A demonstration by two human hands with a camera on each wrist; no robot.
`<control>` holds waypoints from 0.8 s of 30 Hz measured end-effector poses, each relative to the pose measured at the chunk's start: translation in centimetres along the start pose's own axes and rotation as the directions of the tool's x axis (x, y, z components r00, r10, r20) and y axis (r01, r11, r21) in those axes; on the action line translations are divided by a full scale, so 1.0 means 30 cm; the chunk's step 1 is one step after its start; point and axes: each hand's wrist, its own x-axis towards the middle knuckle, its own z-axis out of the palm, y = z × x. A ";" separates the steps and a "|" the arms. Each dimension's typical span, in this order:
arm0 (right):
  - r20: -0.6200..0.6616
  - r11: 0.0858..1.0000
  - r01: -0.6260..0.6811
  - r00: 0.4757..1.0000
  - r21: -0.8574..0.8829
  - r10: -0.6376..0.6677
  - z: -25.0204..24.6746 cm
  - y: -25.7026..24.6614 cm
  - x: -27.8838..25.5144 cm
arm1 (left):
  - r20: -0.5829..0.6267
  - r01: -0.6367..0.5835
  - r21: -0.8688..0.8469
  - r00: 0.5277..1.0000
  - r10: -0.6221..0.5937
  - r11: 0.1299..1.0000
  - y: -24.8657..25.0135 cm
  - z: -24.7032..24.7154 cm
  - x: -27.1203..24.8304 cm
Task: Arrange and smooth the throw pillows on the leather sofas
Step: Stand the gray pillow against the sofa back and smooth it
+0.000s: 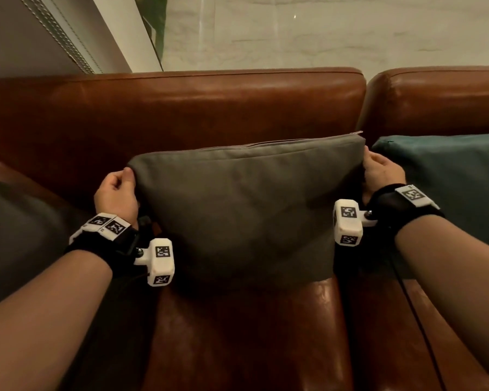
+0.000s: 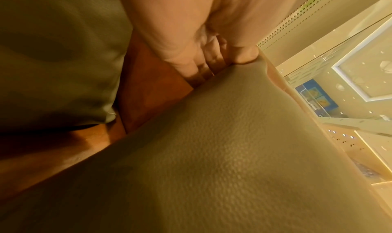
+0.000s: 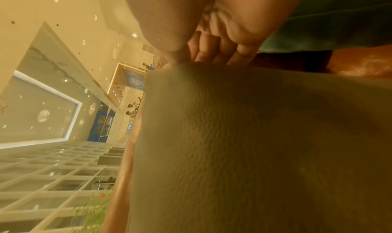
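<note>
I am holding the grey throw pillow (image 1: 237, 210) upright against the backrest of the brown leather sofa (image 1: 167, 108), its lower edge on the seat. My left hand (image 1: 116, 193) is pinching the upper left corner, thumb on the front face, and my right hand (image 1: 378, 170) is curled round the upper right corner. The top seam is sloping down to the left, so I am judging that the left corner needs lifting level, both corners drawn gently outward to flatten the creases. A teal pillow (image 1: 449, 182) is sitting just beside my right hand, so I should avoid nudging it.
</note>
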 end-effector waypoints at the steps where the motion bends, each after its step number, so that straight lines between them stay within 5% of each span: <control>1: -0.004 0.999 0.005 1.000 -0.034 -0.005 -0.002 -0.002 -0.002 | -0.021 0.005 0.022 1.000 -0.005 1.000 -0.005 -0.002 0.003; 7: -0.150 0.926 0.188 0.957 -0.328 -0.248 -0.013 -0.084 0.010 | -0.024 0.126 0.034 0.992 -0.125 0.991 0.034 -0.019 0.080; 12: -0.177 0.896 0.319 0.906 -0.308 -0.383 -0.017 -0.113 -0.027 | -0.093 -0.006 0.184 0.995 0.024 0.983 0.111 0.011 0.008; 14: -0.158 0.812 0.468 0.824 -0.350 -0.543 -0.010 -0.103 -0.118 | -0.176 -0.201 0.214 0.955 0.240 0.956 0.119 0.005 -0.087; 16: 0.050 0.590 0.669 0.679 -0.452 -0.733 0.033 -0.048 -0.256 | -0.117 -0.537 0.337 0.791 0.600 0.773 0.119 0.018 -0.217; 17: 0.199 0.457 0.751 0.599 -0.477 -0.776 0.070 0.003 -0.339 | 0.043 -0.672 0.406 0.691 0.722 0.619 0.103 0.044 -0.284; 19: 0.500 0.201 0.852 0.457 -0.483 -0.736 0.151 0.145 -0.469 | 0.394 -0.811 0.455 0.553 0.734 0.367 0.061 0.123 -0.401; 21: 0.736 -0.101 0.882 0.314 -0.459 -0.600 0.208 0.297 -0.526 | 0.598 -0.840 0.503 0.509 0.619 0.204 -0.010 0.191 -0.460; 24: 0.876 -0.413 0.830 0.169 -0.374 -0.452 0.232 0.336 -0.430 | 0.639 -0.791 0.604 0.550 0.538 0.091 -0.061 0.200 -0.375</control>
